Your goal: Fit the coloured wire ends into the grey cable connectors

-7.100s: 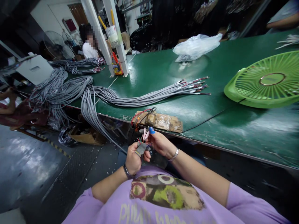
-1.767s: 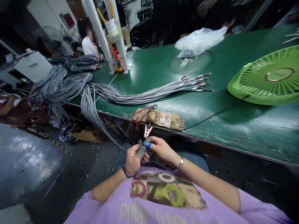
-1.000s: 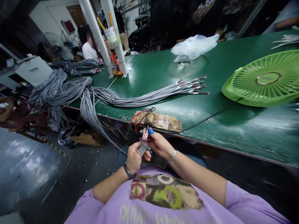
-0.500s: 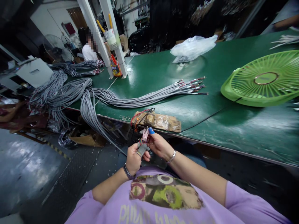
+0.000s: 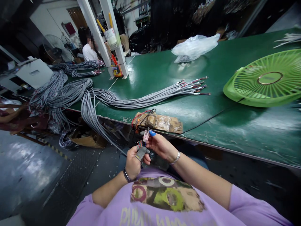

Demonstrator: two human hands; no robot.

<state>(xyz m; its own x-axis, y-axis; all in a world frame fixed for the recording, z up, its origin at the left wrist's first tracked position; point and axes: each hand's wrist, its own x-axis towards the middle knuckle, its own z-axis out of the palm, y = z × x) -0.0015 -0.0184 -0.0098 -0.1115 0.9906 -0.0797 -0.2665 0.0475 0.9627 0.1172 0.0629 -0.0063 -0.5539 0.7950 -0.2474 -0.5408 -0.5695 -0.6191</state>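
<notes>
My left hand (image 5: 134,160), with grey coverings on some fingers, is closed round a grey cable whose thin coloured wires (image 5: 139,143) fan out at the top. Just to its right, my right hand (image 5: 160,146), with blue wrapping on the thumb, pinches a small pink tool (image 5: 146,135). A small gap shows between the tool and the wire ends. Above both hands, a worn wooden block (image 5: 166,123) with red and black leads lies at the edge of the green table (image 5: 150,70).
A long bundle of grey cables (image 5: 141,102) crosses the table and hangs over its edge at left. A green fan (image 5: 265,80) lies at right, with a black cord. Behind are a plastic bag (image 5: 195,48), white posts (image 5: 115,40) and a seated person (image 5: 89,50).
The coloured wires in my left hand have moved slightly left and down, away from the pink tool. My right hand still holds the tool, and the wires now stand clear of it.
</notes>
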